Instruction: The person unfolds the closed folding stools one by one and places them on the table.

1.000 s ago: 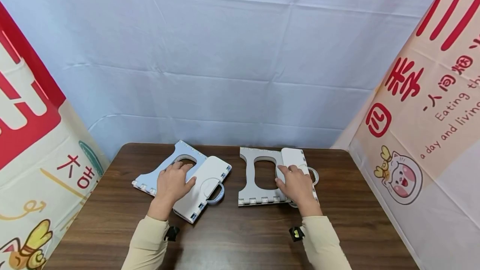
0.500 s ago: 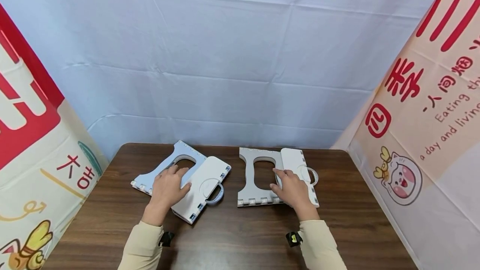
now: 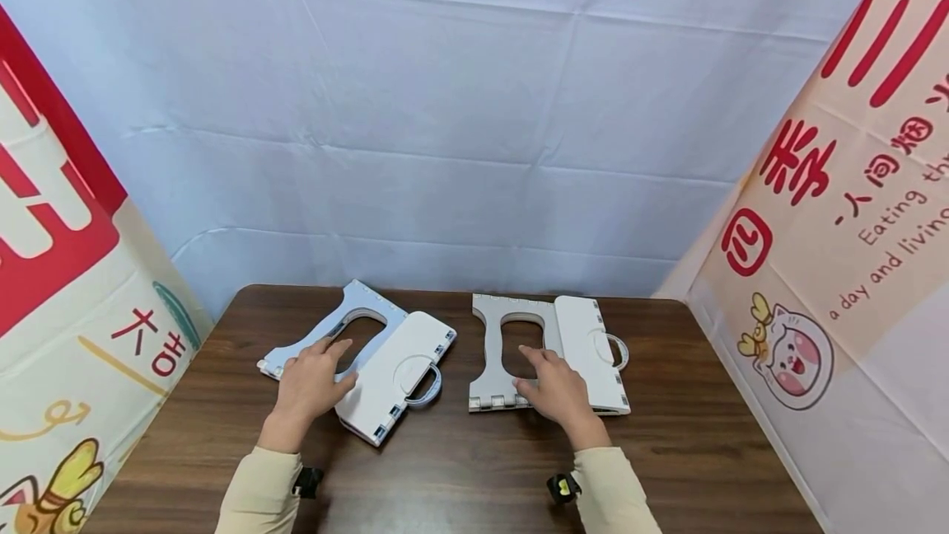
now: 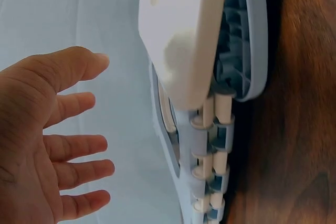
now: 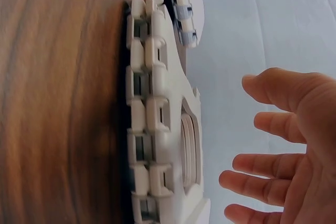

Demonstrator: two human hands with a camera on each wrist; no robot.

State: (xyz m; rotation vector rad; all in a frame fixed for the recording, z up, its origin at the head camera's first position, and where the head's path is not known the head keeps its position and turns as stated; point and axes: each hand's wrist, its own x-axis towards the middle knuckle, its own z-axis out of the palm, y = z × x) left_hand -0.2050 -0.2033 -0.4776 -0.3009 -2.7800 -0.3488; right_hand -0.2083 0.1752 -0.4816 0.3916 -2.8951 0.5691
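Two folded step stools lie flat on the table. The left one, a light blue and white folding stool [image 3: 393, 369], sits at an angle with its loop handle towards the right. The right one, a grey and white folding stool [image 3: 578, 336], lies nearly square to the table, its handle also on the right. My left hand [image 3: 307, 381] is over the near-left part of the blue stool, fingers spread; the left wrist view shows a gap between it and the stool. My right hand [image 3: 556, 390] is over the near edge of the grey stool, likewise apart from it and holding nothing.
The dark wooden table [image 3: 445, 484] ends at a pale cloth backdrop [image 3: 445, 122]. Printed banners stand on both sides, the right one [image 3: 838, 270] close along the table edge. A strip of bare tabletop separates the two stools.
Both hands have drawn back towards the person and a little to the left, uncovering more of each stool. The stools stay where they were.
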